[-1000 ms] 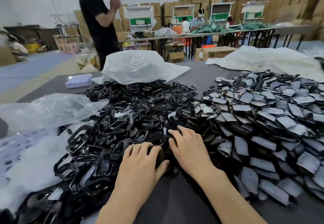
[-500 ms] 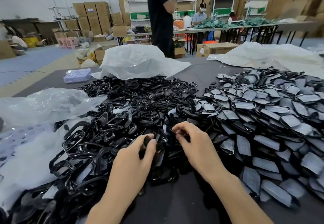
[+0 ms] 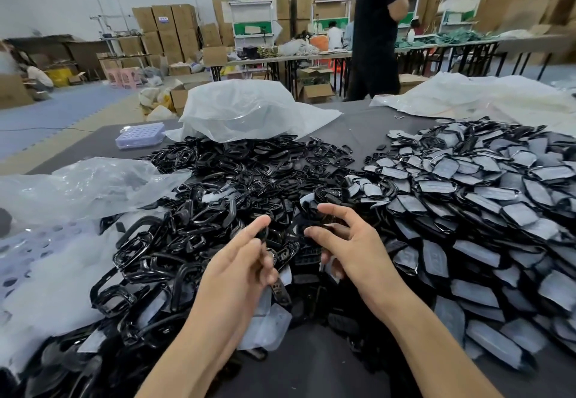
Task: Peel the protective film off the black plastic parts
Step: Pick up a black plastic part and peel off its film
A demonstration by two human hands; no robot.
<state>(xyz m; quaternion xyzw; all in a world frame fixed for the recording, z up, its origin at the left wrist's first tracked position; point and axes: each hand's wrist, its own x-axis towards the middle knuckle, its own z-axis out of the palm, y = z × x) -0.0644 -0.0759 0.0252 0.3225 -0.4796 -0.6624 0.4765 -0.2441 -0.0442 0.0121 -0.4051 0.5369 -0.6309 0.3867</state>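
Note:
My left hand (image 3: 237, 268) pinches a small black plastic part (image 3: 271, 256) just above the table, and a strip of pale film (image 3: 265, 319) hangs below it. My right hand (image 3: 350, 246) hovers beside it with thumb and forefinger spread apart and nothing between them. A heap of glossy black ring-shaped parts (image 3: 187, 229) lies to the left and centre. To the right lies a heap of black parts still covered in grey-white film (image 3: 467, 210).
Peeled film sheets (image 3: 40, 276) and a clear plastic bag (image 3: 81, 185) lie at the left. A white bag (image 3: 249, 111) and a small lilac box (image 3: 140, 136) sit at the back. A person in black (image 3: 374, 30) stands beyond the dark table (image 3: 311, 369).
Both hands have lifted out of the pile. My left hand now holds a small part with film hanging from it, and my right hand has opened. The person behind has walked to the right.

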